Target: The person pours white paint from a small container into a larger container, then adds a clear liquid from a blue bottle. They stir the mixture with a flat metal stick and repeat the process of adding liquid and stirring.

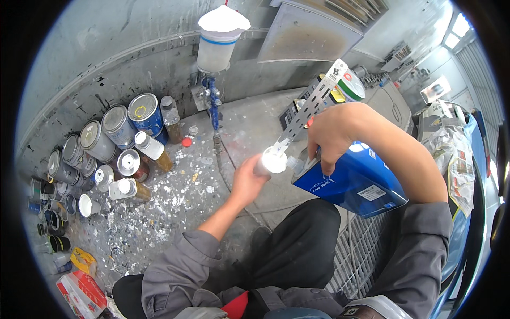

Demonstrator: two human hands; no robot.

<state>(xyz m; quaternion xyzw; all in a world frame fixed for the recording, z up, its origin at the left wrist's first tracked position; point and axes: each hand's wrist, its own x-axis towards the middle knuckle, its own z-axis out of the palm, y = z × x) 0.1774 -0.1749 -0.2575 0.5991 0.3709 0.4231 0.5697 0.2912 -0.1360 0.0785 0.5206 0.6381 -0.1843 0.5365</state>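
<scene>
My left hand [251, 181] is wrapped round a small white cup [274, 161]. A long, flat mixing stick [310, 106] with slots along it leans in the cup and points up to the right. My right hand [332, 139] grips the top of a blue rectangular metal can [353, 181], which is tilted on its side. The can's clear spout [295, 162] is at the cup's rim; whether liquid is flowing, I cannot tell. Parts of the right fingers are hidden behind the can's top.
A spray gun [214, 101] with a white cup [217, 48] hangs by the wall. Several paint tins [118, 126] and bottles [154, 151] line the paint-spotted bench [170, 212] at left. More cans [350, 85] stand beyond my right hand. A metal grating [356, 255] lies below; a covered car [457, 154] is at right.
</scene>
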